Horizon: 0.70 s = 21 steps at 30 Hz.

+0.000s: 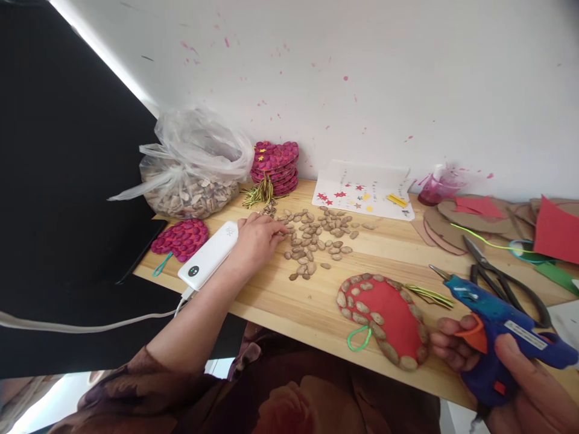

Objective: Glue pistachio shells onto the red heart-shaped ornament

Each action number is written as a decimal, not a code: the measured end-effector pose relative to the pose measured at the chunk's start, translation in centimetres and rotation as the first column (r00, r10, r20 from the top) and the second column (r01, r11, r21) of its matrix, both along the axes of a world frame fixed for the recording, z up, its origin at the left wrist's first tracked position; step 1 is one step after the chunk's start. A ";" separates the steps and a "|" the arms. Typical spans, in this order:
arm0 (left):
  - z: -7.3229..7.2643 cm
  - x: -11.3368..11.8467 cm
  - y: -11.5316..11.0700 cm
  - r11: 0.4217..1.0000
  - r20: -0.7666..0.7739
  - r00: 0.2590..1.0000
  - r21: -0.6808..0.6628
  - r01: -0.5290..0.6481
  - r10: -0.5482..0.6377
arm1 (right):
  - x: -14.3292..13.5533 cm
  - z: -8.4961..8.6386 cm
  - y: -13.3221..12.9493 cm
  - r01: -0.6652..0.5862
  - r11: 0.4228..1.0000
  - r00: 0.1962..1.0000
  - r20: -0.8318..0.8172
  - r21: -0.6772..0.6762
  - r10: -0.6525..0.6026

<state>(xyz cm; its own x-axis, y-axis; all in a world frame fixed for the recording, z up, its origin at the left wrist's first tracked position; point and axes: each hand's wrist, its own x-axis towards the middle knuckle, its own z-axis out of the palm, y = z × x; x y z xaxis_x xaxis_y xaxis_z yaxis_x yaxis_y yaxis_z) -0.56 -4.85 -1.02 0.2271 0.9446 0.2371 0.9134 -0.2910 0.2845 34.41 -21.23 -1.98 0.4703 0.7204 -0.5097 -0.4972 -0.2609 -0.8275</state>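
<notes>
My left hand (pixel 259 241) reaches over the white power bank (pixel 208 256), its fingertips at the edge of a spread of brown nut shells (pixel 310 235). Its fingers look partly bent and apart, with nothing visible in them. In my right hand (pixel 520 386) is a blue hot glue gun (pixel 491 313), its metal tip pointing up and left and its orange trigger under my fingers. Close by lies a red heart-shaped piece (pixel 400 316), rimmed with nut shells and a few inside on its left. A green loop (pixel 359 339) and yellow-green tassel (pixel 429 295) stick out from it.
A clear plastic bag (pixel 192 175) of shells stands behind, beside stacked purple shell-covered pieces (pixel 275 166). Another purple piece (pixel 181 239) lies left. At back are a paper with star stickers (pixel 362 193) and a stained jar (pixel 436 187). Pliers (pixel 497 271) and cardboard pieces (pixel 470 226) lie right.
</notes>
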 end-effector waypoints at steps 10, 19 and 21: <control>0.3 1.6 -0.1 0.997 -0.005 0.997 0.012 0.075 -0.075 | -0.2 0.1 0.1 0.030 0.999 0.999 -0.035 -0.011 -0.030; 0.1 1.2 0.1 0.998 -0.003 0.999 0.052 0.046 -0.046 | 0.6 -0.8 -0.3 -0.008 1.000 0.999 -0.048 0.016 0.009; 0.0 1.2 0.2 0.998 0.001 0.999 0.058 0.036 -0.036 | 0.7 -0.9 -0.4 -0.015 0.999 0.999 -0.038 0.032 0.017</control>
